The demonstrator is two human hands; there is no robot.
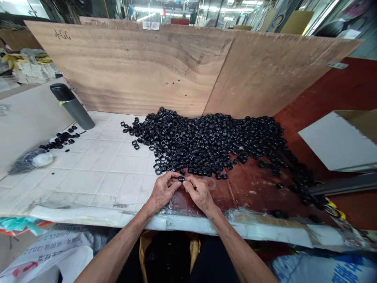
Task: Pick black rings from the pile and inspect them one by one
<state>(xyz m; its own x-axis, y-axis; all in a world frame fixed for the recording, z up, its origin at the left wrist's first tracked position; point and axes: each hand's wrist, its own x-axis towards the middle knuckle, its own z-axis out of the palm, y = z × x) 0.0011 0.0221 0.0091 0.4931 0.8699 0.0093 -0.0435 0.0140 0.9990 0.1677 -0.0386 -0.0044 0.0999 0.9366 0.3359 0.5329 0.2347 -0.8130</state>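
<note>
Near the front of the table, my left hand (pixel 165 190) pinches a small black plastic cap-like part (pixel 181 179) between thumb and fingers. My right hand (pixel 198 192) meets it from the other side, its thumb and forefinger closed at the part's right end. Whether a second tiny piece sits in those right fingertips is too small to make out. Just beyond both hands spreads a wide heap of black ring-like plastic parts (pixel 206 137), some on their sides and some showing open holes.
A plywood board (pixel 153 67) stands behind the heap. To the left are a dark thermos bottle (pixel 77 108), a small group of black pieces (pixel 63 138) and a plastic bag (pixel 26 161). A white carton (pixel 338 141) is at right. Below the padded table edge (pixel 200 225) hangs an open sack (pixel 167 255).
</note>
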